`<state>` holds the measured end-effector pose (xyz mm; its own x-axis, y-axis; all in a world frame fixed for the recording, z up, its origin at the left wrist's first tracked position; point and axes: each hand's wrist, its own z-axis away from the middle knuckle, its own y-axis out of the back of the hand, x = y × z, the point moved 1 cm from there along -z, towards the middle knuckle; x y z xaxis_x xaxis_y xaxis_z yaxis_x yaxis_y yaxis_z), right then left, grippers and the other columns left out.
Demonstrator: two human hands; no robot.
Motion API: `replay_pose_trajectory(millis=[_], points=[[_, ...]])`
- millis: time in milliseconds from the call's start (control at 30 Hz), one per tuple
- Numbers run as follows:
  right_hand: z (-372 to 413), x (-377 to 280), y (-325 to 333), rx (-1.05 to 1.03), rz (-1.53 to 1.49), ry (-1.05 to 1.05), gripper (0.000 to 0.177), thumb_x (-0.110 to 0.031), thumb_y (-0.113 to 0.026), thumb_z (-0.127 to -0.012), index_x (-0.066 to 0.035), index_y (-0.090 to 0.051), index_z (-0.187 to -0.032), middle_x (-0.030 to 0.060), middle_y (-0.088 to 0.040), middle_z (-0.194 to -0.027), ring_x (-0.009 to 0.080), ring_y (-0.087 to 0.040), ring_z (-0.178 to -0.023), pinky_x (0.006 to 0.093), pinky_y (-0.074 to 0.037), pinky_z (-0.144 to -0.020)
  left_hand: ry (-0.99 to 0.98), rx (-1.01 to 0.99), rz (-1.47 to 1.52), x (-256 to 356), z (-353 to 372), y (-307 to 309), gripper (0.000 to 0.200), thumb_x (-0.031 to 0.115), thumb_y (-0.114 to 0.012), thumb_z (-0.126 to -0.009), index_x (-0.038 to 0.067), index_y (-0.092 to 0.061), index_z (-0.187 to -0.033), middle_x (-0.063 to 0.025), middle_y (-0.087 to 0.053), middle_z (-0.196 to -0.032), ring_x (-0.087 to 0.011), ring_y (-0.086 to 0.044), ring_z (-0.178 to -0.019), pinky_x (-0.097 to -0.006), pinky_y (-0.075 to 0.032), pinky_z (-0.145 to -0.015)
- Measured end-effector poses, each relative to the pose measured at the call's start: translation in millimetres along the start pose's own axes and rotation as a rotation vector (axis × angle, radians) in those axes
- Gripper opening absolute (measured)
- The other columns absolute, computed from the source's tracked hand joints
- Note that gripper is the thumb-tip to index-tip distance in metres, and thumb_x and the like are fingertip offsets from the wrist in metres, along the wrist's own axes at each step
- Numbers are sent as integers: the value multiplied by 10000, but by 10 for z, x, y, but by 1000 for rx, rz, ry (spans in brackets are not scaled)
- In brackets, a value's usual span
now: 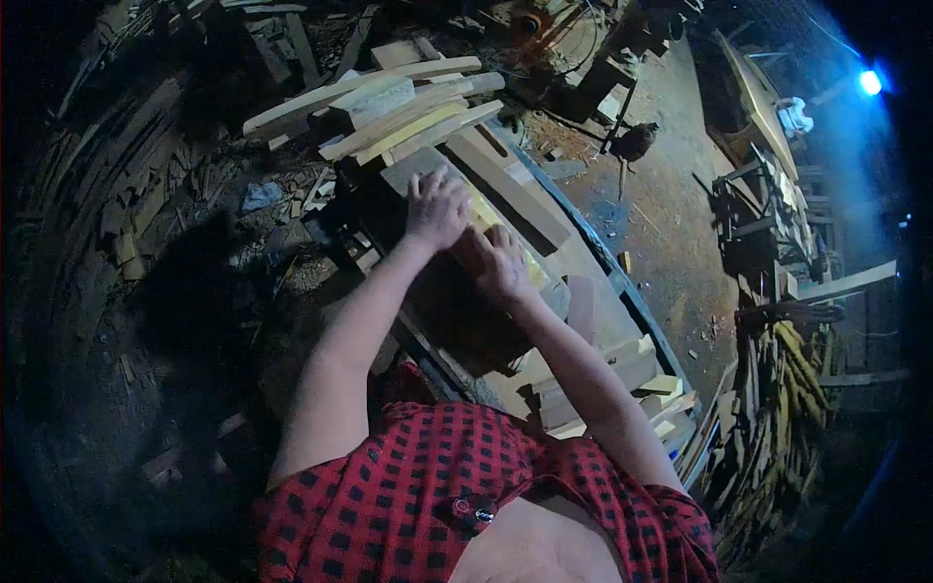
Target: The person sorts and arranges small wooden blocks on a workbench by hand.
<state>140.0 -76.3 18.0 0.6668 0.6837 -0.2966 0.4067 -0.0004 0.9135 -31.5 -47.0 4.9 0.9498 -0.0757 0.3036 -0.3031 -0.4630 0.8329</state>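
Observation:
My left hand (437,209) lies over a wooden piece on the bench, its fingers bent at the far end. Close beside it, nearer to me, my right hand (501,264) has its fingers curled over the same wooden piece (469,247), which looks reddish brown between the hands. Most of that piece is hidden under my palms and in shadow. A pale yellowish board (483,206) runs along the right of both hands. Beyond my left hand shows a greyish flat board end (413,167). To the right lies a thick wooden beam (515,199).
Curved wooden pieces (408,102) are stacked at the bench's far end. Offcuts (641,374) lie at its near right. The bench edge (607,257) borders a dusty floor (671,194). Scrap wood (146,214) covers the left floor; a lamp (870,82) shines at upper right.

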Motion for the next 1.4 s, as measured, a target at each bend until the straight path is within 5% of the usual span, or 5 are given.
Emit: replay_pose_trajectory(millis=[233, 367, 867, 1333, 1400], points=[[1348, 207, 602, -10, 42, -38, 511, -139, -654, -741, -145, -558, -1243, 155, -516, -1010, 362, -527, -944, 443, -448, -768, -68, -108, 122, 1259, 760, -19, 248, 295, -500, -859, 133, -653, -966, -69, -572, -1134, -308, -373, -1271, -617, -198, -1029], [1566, 152, 724, -38, 36, -139, 619, -135, -669, -705, -158, -510, -1303, 176, -490, -1138, 360, -503, -1021, 454, -434, -814, -119, -127, 215, 1490, 828, 101, 252, 293, -510, -852, 130, -654, -981, -85, -569, -1133, -313, -374, -1270, -611, -200, -1032], [-765, 421, -124, -101, 78, -177, 724, -268, -727, -629, -216, -492, -1312, 166, -463, -1186, 362, -461, -1109, 473, -426, -865, -114, -126, 64, -327, -820, -369, 260, 340, -487, -908, 193, -672, -1017, 1, -590, -1157, -231, -397, -1281, -623, -215, -1036], [1331, 206, 606, -24, 121, -143, 637, -189, -656, -733, -201, -484, -1347, 206, -493, -1159, 382, -501, -1020, 448, -440, -852, -173, -95, 211, 1298, 606, -46, 260, 282, -517, -837, 110, -640, -988, -98, -566, -1146, -315, -360, -1301, -626, -185, -1036], [1479, 109, 753, -5, 46, -149, 480, -196, -702, -753, -115, -577, -1210, 188, -518, -1041, 385, -533, -952, 443, -460, -756, -162, -129, 277, 1454, 775, 2, 266, 270, -526, -832, 101, -632, -1009, -106, -565, -1153, -322, -355, -1301, -630, -165, -1053]])
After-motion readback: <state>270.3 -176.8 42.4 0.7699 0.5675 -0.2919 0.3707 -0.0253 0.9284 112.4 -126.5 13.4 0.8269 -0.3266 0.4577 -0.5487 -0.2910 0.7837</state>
